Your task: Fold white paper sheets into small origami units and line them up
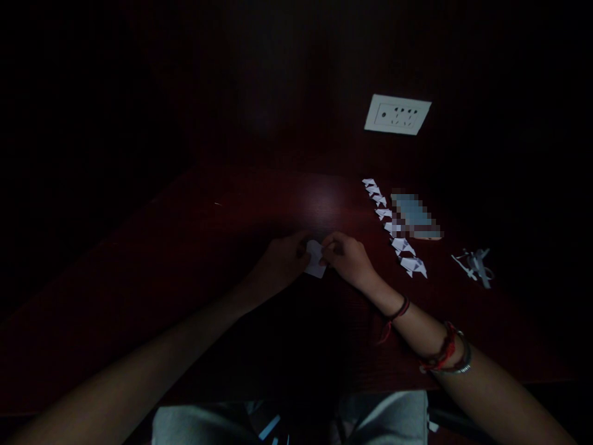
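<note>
A small piece of white paper [315,259] is held between my two hands over the middle of the dark red table. My left hand [290,254] has its fingers closed on the paper's left edge. On the right edge, my right hand [346,254] pinches the same sheet with thumb and fingers. The paper's top looks rounded or folded, but the dim light hides the creases. To the right, several small folded white paper figures [401,246] stand in a slanting row, apart from my hands.
A phone [416,216], blurred out, lies right of the paper figures. Farther right sits a tangled white cable [477,267]. A white socket plate [398,114] is on the wall behind. The table's [139,296] near edge runs just above my lap.
</note>
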`<state>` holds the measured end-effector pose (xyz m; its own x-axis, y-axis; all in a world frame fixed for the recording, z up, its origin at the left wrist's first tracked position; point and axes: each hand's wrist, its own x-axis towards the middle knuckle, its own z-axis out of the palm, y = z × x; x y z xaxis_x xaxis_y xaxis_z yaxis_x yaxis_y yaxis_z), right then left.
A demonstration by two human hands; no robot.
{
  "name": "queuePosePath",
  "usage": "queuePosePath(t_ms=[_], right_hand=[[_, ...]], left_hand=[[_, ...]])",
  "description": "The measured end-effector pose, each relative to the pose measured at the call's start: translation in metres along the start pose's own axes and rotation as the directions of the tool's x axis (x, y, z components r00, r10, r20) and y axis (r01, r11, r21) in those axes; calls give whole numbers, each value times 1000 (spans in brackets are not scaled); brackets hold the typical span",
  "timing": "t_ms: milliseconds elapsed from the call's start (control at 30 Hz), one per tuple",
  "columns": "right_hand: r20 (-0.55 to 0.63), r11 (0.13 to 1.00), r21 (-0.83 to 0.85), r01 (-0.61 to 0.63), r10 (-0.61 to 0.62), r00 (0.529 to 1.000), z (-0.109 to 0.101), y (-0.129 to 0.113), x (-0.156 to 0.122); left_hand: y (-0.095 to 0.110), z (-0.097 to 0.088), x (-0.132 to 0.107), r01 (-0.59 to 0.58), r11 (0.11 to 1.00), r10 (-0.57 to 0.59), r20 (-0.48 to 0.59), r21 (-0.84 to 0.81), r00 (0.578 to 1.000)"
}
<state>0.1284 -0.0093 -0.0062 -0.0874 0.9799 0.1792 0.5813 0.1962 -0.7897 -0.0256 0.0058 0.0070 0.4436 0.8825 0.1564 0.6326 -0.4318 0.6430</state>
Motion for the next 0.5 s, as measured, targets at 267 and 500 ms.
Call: queuePosePath(t_ms=[267, 500], right_hand=[[-31, 999, -21, 33, -33, 999, 3, -4, -4], [-20, 998, -36, 60, -61, 998, 4, -7, -5]], left_hand=[[-1, -4, 6, 185, 970, -167, 122, -159, 978], [5, -4, 3, 63, 998, -63, 49, 7, 997]])
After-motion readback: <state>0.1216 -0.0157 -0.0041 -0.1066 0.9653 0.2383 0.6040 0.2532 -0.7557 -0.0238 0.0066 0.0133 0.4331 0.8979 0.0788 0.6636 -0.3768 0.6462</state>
